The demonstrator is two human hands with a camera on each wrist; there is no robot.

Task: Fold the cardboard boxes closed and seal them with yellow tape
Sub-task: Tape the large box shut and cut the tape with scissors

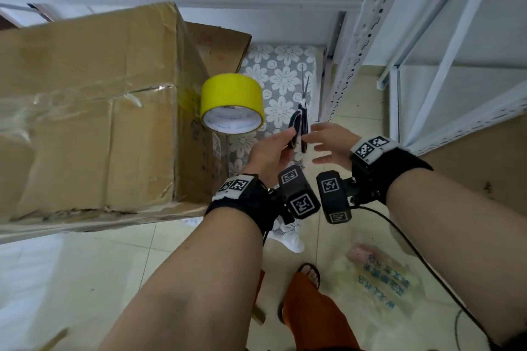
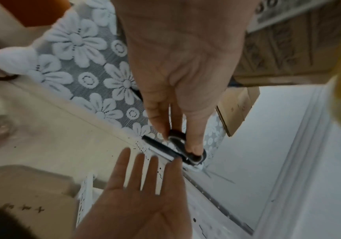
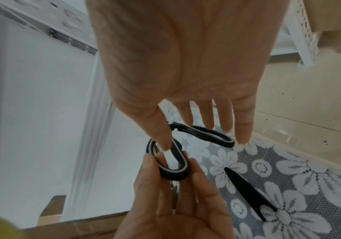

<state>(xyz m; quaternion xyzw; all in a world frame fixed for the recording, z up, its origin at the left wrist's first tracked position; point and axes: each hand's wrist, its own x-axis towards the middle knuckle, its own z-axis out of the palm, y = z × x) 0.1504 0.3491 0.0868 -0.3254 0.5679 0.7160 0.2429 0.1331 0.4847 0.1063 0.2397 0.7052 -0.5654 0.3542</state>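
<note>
While left hand [image 1: 269,151] pinches one scissors [image 1: 299,128], right hand [image 1: 328,145] hovers spread.

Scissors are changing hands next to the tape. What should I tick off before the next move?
1. Left hand pinches the scissors by a handle loop: ok.
2. Right hand has a grip: not ok; fingers straight, thumb only at the loop.
3. Blades point away from the person: ok.
4. Yellow tape roll close beside the cardboard box: ok.
5. Box top flaps folded down: ok.
6. Yellow tape run along the top seam: cannot tell.
</note>
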